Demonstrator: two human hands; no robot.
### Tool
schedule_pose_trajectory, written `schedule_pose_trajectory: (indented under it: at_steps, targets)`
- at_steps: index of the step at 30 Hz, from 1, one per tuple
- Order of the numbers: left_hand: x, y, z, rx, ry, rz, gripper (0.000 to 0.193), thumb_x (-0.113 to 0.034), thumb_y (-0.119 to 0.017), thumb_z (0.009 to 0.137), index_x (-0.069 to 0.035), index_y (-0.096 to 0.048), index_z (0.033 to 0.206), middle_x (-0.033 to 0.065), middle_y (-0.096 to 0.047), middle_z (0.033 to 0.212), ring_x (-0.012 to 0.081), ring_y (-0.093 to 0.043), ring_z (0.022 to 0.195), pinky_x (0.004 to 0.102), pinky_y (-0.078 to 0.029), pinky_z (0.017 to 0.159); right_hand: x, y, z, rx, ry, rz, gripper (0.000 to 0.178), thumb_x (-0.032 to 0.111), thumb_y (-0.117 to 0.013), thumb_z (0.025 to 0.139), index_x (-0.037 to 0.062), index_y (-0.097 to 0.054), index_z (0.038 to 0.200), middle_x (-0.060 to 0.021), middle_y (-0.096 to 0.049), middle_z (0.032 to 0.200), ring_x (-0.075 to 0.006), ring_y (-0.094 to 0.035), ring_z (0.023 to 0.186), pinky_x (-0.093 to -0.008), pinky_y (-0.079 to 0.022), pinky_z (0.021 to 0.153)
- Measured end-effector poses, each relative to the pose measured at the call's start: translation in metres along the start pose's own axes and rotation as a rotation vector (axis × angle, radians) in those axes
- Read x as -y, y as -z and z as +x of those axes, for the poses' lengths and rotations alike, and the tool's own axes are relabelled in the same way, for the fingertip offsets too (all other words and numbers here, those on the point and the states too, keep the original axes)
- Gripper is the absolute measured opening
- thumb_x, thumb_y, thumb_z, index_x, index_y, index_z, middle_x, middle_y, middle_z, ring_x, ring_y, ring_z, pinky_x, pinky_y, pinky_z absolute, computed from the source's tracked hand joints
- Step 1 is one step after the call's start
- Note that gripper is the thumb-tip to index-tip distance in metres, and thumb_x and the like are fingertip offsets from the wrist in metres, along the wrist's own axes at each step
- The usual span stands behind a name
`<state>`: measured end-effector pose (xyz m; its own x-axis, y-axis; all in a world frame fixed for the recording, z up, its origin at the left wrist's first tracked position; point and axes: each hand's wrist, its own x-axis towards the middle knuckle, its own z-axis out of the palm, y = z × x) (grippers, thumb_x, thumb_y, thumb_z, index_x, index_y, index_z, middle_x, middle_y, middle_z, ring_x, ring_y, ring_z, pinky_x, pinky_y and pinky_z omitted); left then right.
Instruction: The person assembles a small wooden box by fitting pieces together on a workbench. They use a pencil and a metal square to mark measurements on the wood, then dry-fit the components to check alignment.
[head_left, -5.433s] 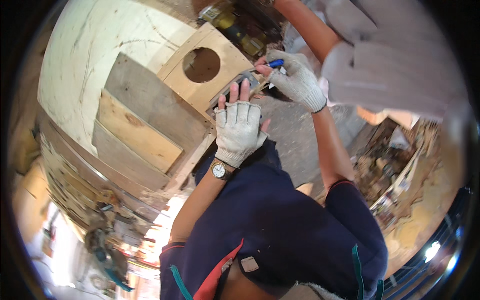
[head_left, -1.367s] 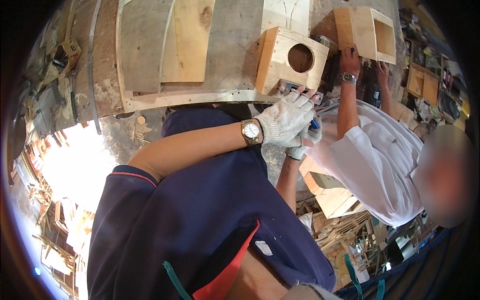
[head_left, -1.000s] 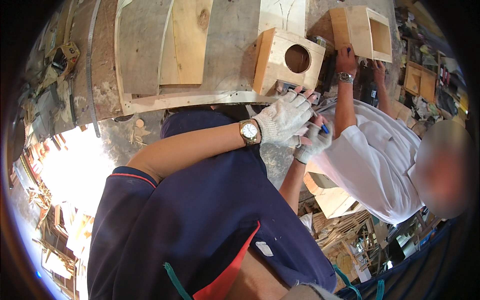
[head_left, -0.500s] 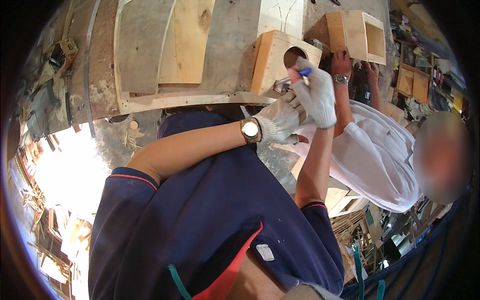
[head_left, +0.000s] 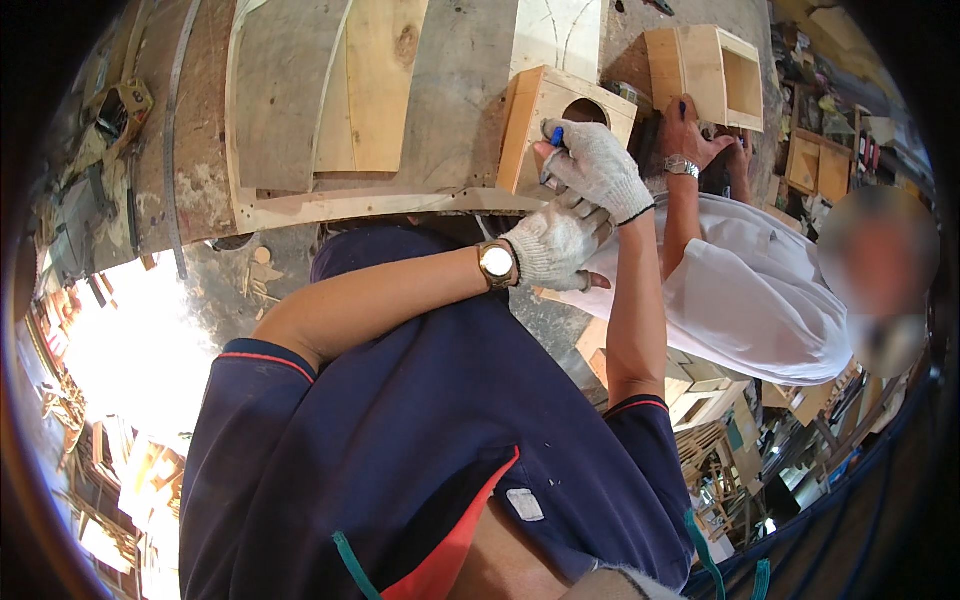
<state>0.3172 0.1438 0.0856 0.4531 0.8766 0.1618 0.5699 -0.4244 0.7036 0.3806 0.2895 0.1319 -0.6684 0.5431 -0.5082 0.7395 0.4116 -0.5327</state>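
Observation:
A pale wooden box [head_left: 535,140] with a round hole in its face sits at the near edge of the workbench. My right hand [head_left: 603,178], in a white knit glove with bare fingertips, covers part of that face. It grips a slim tool with a blue end [head_left: 557,136]; the rest of the tool is mostly hidden, so its kind is unclear. My left hand [head_left: 558,243], gloved the same way, is curled at the box's near lower edge, just below the right hand, thumb out to the right. Its fingertips are partly covered.
A co-worker's hand [head_left: 686,135] touches a second, open-fronted wooden box [head_left: 700,75] at the right. Flat wooden panels [head_left: 375,90] and a long metal ruler [head_left: 178,120] lie on the workbench [head_left: 205,150]. Wood scraps [head_left: 120,520] are heaped at the lower left.
My right hand has tipped over to the left and lower across the box face, carrying the blue-ended tool. The left hand stays nearly in place. The co-worker's hand has opened at the second box.

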Motion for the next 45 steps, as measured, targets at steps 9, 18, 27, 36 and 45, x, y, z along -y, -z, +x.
schedule_pose_trajectory:
  at_steps: [9, 18, 27, 36, 45]
  targets:
    - [0.0, 0.001, -0.001, -0.144, -0.046, 0.06, 0.084, -0.072, -0.07, 0.087, 0.001, -0.07, 0.128, 0.0206, -0.065, 0.138, 0.0356, -0.056, 0.136, 0.0495, -0.039, 0.119, -0.006, 0.004, 0.002, -0.162, 0.129, -0.033, 0.032, 0.027, -0.07, 0.105, -0.0011, -0.059, 0.095, -0.0236, -0.052, 0.075, -0.0443, -0.05, 0.069, -0.0444, -0.047, 0.065]
    - [-0.001, 0.008, 0.001, -0.053, -0.01, 0.034, 0.082, -0.069, -0.071, 0.088, 0.002, -0.069, 0.13, 0.0202, -0.065, 0.139, 0.036, -0.056, 0.136, 0.0487, -0.039, 0.118, -0.016, -0.002, 0.002, -0.294, 0.202, -0.074, 0.031, 0.024, -0.071, 0.105, 0.0001, -0.056, 0.092, -0.0219, -0.048, 0.071, -0.0407, -0.043, 0.066, -0.0429, -0.045, 0.062]
    - [-0.003, 0.009, 0.0, -0.019, -0.005, 0.062, 0.075, -0.062, -0.074, 0.088, -0.001, -0.071, 0.13, 0.0199, -0.065, 0.142, 0.0363, -0.054, 0.141, 0.0497, -0.036, 0.125, -0.007, 0.011, -0.013, -0.214, -0.144, 0.239, 0.021, 0.021, -0.073, 0.103, 0.0013, -0.066, 0.099, -0.02, -0.066, 0.076, -0.0275, -0.07, 0.068, -0.0374, -0.053, 0.065]
    - [0.039, 0.042, 0.029, 0.159, 0.1, 0.174, 0.032, -0.019, -0.081, 0.082, -0.009, -0.071, 0.111, 0.0132, -0.072, 0.125, 0.0298, -0.066, 0.127, 0.0447, -0.053, 0.105, 0.005, 0.014, -0.102, -1.435, 0.095, 0.537, 0.02, 0.015, -0.076, 0.103, -0.0035, -0.07, 0.096, -0.0062, -0.069, 0.081, -0.0137, -0.068, 0.07, -0.0289, -0.055, 0.067]
    - [0.152, 0.13, 0.077, -0.505, 0.606, -0.078, 0.038, -0.029, -0.088, 0.084, -0.005, -0.059, 0.081, 0.0123, -0.061, 0.072, 0.0284, -0.052, 0.065, 0.0428, -0.05, 0.067, 0.049, -0.072, -0.18, -1.306, -0.159, 0.498, 0.022, 0.022, -0.08, 0.1, 0.0023, -0.075, 0.092, -0.0051, -0.066, 0.072, -0.0137, -0.062, 0.066, -0.0311, -0.049, 0.063]
